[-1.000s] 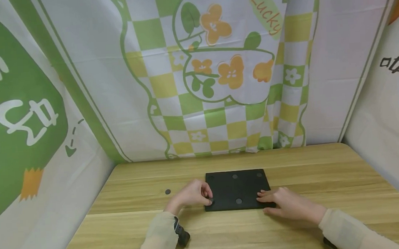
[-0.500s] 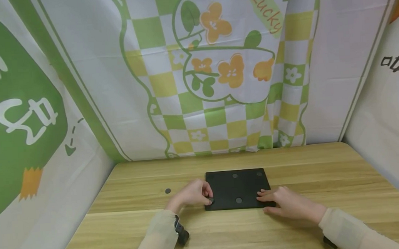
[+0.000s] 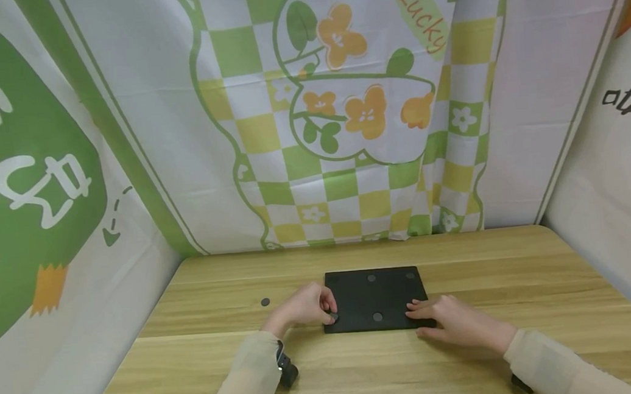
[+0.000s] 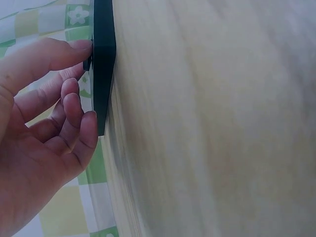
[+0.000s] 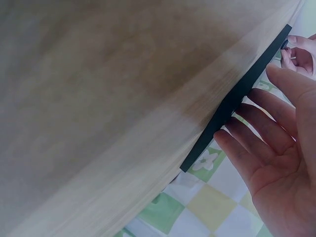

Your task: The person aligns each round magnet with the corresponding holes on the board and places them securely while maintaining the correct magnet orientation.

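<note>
A flat black rectangular board lies on the table, with grey round discs on its top, such as one near its front edge. At the board's near left corner, my left hand pinches a small dark disc between thumb and index finger, right at the board's surface. In the left wrist view its other fingers are loosely curled. My right hand rests on the near right corner with its fingers extended; in the right wrist view the fingertips meet the board's face.
A loose grey disc lies on the wooden table, left of the board and behind the left wrist. Printed cloth hangs along the table's back edge, and more cloth stands at both sides.
Both hands, the board and the discs hold nearly the same places. Only a very slight shift of the left hand shows at the board's corner.
</note>
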Tool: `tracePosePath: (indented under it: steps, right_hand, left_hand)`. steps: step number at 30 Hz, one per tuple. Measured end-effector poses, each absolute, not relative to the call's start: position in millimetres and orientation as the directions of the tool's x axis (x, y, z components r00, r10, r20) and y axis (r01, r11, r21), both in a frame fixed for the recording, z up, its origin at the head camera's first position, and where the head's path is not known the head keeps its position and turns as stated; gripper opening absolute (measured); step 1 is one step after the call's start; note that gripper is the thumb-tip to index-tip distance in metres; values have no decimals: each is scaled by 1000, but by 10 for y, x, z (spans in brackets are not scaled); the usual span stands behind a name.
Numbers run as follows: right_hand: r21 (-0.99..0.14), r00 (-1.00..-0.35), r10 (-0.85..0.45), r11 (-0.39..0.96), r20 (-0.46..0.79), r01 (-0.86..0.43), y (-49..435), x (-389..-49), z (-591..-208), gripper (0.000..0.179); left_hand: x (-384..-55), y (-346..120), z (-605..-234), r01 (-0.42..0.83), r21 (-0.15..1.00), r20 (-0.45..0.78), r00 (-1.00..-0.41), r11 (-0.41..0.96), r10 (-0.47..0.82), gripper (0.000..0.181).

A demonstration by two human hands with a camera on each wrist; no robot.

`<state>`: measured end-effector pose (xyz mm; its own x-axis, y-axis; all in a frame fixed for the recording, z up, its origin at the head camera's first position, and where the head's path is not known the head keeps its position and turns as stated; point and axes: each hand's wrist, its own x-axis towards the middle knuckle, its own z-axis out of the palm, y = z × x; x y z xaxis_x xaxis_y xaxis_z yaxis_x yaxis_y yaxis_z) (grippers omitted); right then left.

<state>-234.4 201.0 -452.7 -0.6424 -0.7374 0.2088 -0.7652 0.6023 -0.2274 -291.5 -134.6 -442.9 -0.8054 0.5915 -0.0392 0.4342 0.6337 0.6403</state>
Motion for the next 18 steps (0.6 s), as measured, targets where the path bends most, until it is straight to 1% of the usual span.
tracePosePath:
  steps: [7,18]
  right_hand:
    - [-231,-643,-736,602,211,-764,2010,-2340,-4531,37]
    - [-230,-638,-737,597,222,-769,2013,-2348,-4540,37]
  left_hand:
    - [-2916,-1340,-4438,432,619,-57,-808,656,586,14]
    - [-2883,-1328,-4405,444,603,-52,-807,663,588,13]
